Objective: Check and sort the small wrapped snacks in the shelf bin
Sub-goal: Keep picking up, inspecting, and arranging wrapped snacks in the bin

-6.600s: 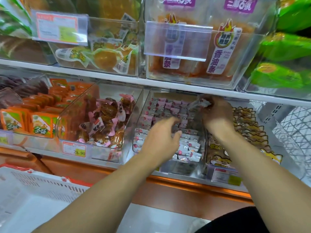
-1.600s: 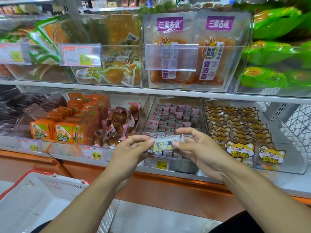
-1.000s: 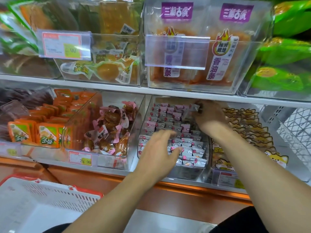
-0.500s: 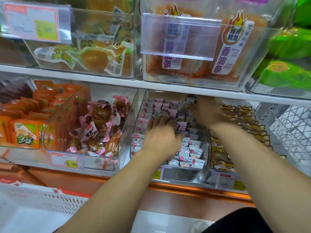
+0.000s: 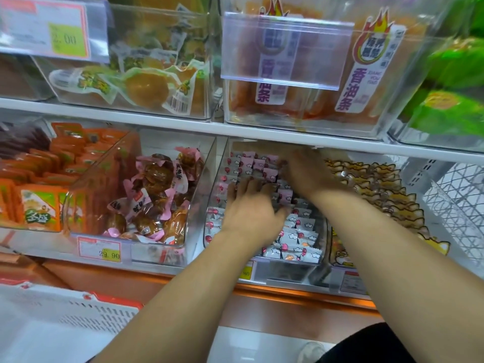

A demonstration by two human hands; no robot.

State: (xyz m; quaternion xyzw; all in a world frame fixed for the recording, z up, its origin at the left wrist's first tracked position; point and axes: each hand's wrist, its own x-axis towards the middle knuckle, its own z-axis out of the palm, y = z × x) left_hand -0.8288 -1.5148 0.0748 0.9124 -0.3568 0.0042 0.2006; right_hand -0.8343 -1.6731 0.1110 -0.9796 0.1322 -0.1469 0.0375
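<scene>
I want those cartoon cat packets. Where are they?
In the head view, the cat packets fill the lower-shelf bin right of the small wrapped snacks, just beyond the right hand.

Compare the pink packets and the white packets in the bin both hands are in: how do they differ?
The pink packets fill the back of the clear bin; the white packets fill its front. The right hand reaches among the pink ones, while the left hand lies nearer the white ones. Both kinds are small, wrapped and packed in rows.

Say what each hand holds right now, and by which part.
Left hand lies flat on the small wrapped snacks, holding nothing. Right hand is blurred at the bin's back; any grip cannot be told.
</scene>
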